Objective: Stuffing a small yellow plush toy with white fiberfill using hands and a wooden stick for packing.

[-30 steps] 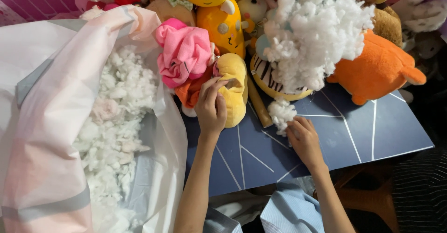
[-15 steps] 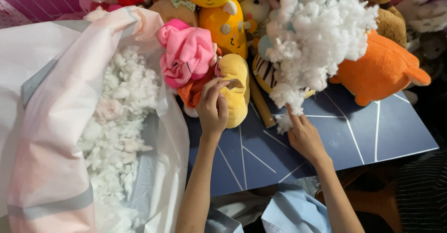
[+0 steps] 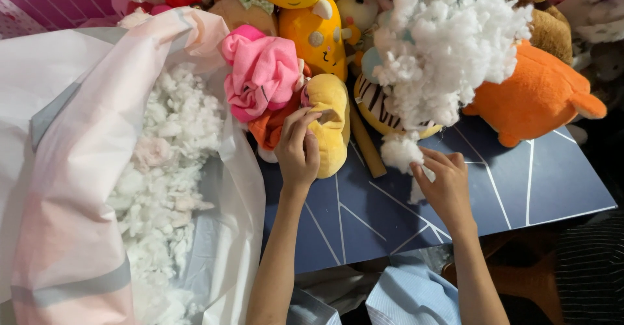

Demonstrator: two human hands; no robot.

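My left hand point(image 3: 298, 148) grips a yellow plush toy point(image 3: 329, 125) that lies on the dark blue table point(image 3: 533, 182), fingers pinching the fabric at an opening. My right hand point(image 3: 443, 183) reaches into the bottom of a big mound of white stuffing point(image 3: 448, 45) and pinches a tuft point(image 3: 401, 151) of it. A pink plush piece point(image 3: 261, 75) lies just left of the yellow toy.
A large white and pink plastic bag point(image 3: 71, 182) full of white stuffing point(image 3: 166, 169) stands open at the left. An orange plush toy point(image 3: 536, 97) sits at the right. Several other plush toys crowd the table's far side. The table's near edge runs by my forearms.
My right hand moved up from the table toward the stuffing mound and took hold of a tuft. My left hand stayed on the yellow toy.
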